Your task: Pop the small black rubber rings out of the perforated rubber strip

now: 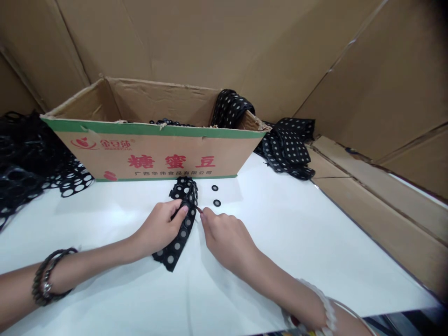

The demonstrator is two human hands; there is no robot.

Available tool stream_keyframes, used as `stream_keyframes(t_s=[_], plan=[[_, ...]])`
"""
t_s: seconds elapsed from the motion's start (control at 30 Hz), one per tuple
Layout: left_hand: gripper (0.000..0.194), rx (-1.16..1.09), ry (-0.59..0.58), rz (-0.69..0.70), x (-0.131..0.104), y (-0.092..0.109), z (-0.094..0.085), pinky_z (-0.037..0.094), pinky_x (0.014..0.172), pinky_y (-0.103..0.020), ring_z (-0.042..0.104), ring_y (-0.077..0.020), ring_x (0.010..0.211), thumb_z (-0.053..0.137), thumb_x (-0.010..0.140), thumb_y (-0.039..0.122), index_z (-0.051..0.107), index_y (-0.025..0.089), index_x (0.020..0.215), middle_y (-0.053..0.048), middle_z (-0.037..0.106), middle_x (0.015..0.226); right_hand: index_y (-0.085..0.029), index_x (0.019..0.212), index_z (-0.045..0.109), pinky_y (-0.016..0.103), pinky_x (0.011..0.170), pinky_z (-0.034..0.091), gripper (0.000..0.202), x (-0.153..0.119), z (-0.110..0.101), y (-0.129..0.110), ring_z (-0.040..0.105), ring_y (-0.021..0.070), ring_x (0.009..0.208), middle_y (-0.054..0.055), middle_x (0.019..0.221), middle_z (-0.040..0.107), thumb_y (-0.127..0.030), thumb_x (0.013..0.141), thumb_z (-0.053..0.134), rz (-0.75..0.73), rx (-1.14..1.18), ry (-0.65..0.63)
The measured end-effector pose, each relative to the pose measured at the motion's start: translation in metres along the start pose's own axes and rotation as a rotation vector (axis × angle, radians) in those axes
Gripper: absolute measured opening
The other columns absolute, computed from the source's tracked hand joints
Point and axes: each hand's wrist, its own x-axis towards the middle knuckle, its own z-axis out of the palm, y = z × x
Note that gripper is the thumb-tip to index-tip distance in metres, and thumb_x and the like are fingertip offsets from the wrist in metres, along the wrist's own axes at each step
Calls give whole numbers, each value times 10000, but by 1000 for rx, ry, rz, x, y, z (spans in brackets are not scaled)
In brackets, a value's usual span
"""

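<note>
A black rubbery strip (177,246) with rows of pale round discs lies on the white table in front of the box. My left hand (165,225) pinches the strip near its middle, thumb on top. My right hand (224,237) is closed on a thin, dark, pointed tool (199,210), whose tip meets the strip's right edge. Most of that tool is hidden in my fingers, so its exact kind cannot be made out. Right of the strip, two loose black rings with grey centres lie apart, a farther ring (214,188) and a nearer ring (217,203).
A cardboard box (168,154) with a green rim stands behind my hands, holding small black pieces. Dotted black strips (233,105) hang over its right corner. More dotted strips (289,147) lie right of it. Punched black sheets (26,163) pile up at left. Cardboard walls enclose the table.
</note>
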Motion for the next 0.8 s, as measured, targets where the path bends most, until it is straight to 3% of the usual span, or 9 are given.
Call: stream_keyframes(t_s=[0.4,0.53,0.67,0.8], plan=[[296,64,-33,94,-4,0,3,264,471,-222,323,-99,461,271,859,344,257,190,606,56,322,493,-183,813,448,246,440,135,172,0,2,-6,523,171,515,17,590,549,-193,864,284,-16,-52,-24],[251,138,-66,172,-8,0,5,255,462,-222,309,-101,448,260,864,288,249,196,631,56,325,491,-173,805,453,247,426,128,140,-2,2,-12,518,164,485,14,566,542,-103,789,333,-39,-98,-16],[198,215,-95,246,-12,2,5,257,466,-221,309,-100,451,264,845,195,263,198,648,51,332,512,-155,852,466,251,414,133,235,-3,3,-17,519,160,466,12,553,546,-19,692,360,-61,-140,-3],[174,273,-102,314,-15,1,5,253,462,-219,310,-99,451,270,823,145,284,197,658,49,333,520,-144,889,471,253,411,138,273,-2,5,-19,528,159,474,16,578,566,-4,679,367,-77,-136,18]])
